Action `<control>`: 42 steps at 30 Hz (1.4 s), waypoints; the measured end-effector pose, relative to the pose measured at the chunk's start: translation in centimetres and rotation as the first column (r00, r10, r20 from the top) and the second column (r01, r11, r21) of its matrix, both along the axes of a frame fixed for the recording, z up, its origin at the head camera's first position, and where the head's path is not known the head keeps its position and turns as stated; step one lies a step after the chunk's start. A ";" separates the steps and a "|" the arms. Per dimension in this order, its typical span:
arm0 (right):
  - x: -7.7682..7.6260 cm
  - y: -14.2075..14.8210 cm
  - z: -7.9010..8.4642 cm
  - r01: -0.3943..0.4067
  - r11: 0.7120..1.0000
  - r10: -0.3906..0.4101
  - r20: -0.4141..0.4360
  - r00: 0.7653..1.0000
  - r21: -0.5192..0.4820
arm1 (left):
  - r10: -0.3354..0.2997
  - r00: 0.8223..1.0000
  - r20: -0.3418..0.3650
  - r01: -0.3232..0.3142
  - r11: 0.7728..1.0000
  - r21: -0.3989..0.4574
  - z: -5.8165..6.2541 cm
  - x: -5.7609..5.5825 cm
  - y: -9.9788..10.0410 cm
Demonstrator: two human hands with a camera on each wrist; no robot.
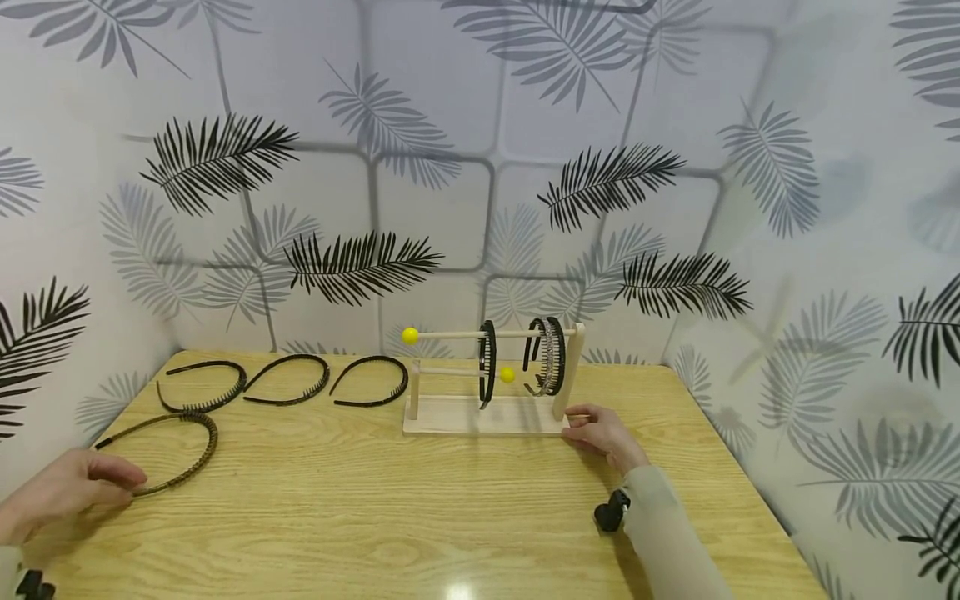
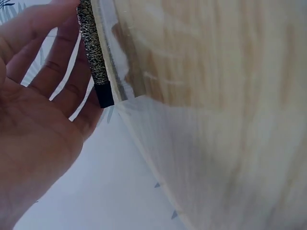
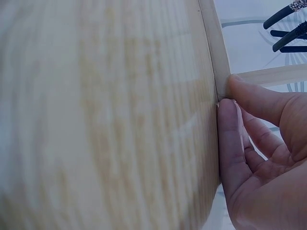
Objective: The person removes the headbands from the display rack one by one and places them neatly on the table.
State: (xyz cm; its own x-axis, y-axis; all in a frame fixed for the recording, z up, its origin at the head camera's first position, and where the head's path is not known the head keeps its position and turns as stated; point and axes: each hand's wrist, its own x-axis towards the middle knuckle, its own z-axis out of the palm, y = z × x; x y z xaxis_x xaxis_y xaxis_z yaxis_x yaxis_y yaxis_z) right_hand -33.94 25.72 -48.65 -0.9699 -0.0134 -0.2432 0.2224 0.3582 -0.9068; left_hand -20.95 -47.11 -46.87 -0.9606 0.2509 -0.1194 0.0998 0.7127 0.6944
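Observation:
A gold-brown glittery toothed headband (image 1: 210,454) lies at the table's left side, its curve facing right. My left hand (image 1: 78,487) pinches its near arm; the left wrist view shows the black tip of the glittery headband (image 2: 93,52) beside the fingers. At the back right stands a pale wooden headband rack (image 1: 480,421) with two rods ending in yellow balls. My right hand (image 1: 603,433) grips the right corner of its base, thumb on top in the right wrist view. One black headband (image 1: 488,362) hangs mid-rod; black and glittery headbands (image 1: 551,358) hang near the right post.
Along the back left lie three dark toothed headbands: the left one (image 1: 236,387), the middle one (image 1: 322,379) and the right one (image 1: 401,383). The wood-grain table (image 1: 390,508) meets leaf-patterned walls (image 1: 420,208) at the back and sides.

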 end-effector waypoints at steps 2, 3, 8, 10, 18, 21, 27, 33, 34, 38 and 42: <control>0.0 0.0 0.0 0.002 1.000 -0.002 0.002 1.000 -0.005 | 0.058 0.998 0.022 -0.057 0.998 -0.019 0.2 0.1 0.5; 0.0 0.0 -0.1 0.002 1.000 -0.002 0.003 1.000 -0.009 | 0.082 0.996 0.035 -0.081 0.996 -0.030 0.3 0.1 0.7; -0.1 0.0 0.0 0.002 1.000 -0.002 0.012 1.000 -0.018 | 0.148 0.989 0.027 -0.146 0.988 -0.050 0.6 0.2 1.6; -0.1 0.0 0.0 0.002 1.000 -0.002 0.013 1.000 -0.018 | 0.150 0.989 -0.007 -0.150 0.988 -0.048 0.6 0.2 2.0; 0.0 -0.1 0.1 0.009 1.000 -0.009 0.019 1.000 0.017 | 0.203 0.977 -0.065 -0.201 0.979 0.034 0.6 -0.6 3.7; 0.0 -0.2 0.1 0.016 1.000 -0.017 0.023 1.000 0.022 | 0.222 0.969 -0.105 -0.218 0.975 0.044 0.8 -1.1 4.7; 0.0 -0.1 0.1 0.011 1.000 -0.011 0.017 1.000 0.002 | 0.218 0.968 -0.127 -0.204 0.972 0.114 1.6 -1.9 7.3; 0.1 0.0 0.0 -0.001 1.000 0.001 0.005 1.000 0.012 | 0.206 0.969 -0.138 -0.182 0.969 0.168 2.3 -2.9 9.3; 0.1 -0.1 0.0 -0.001 1.000 0.001 0.004 1.000 0.015 | 0.203 0.969 -0.140 -0.177 0.968 0.177 2.3 -3.1 9.6; 0.2 -0.1 0.0 -0.001 1.000 0.001 -0.004 1.000 0.024 | 0.196 0.968 -0.155 -0.159 0.961 0.227 2.7 -3.8 10.9; 0.2 -0.1 0.1 0.002 1.000 -0.002 -0.007 1.000 0.015 | 0.187 0.966 -0.180 -0.136 0.955 0.264 2.8 -4.5 12.1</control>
State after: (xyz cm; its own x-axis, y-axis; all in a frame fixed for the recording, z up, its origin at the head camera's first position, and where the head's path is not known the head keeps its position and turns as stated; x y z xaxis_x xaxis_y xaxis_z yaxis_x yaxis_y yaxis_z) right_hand -33.76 25.64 -48.57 -0.9716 -0.0076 -0.2366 0.2170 0.3712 -0.9029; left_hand -25.40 -35.00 -44.02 -0.9881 0.0874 0.1263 0.1535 0.5392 0.8281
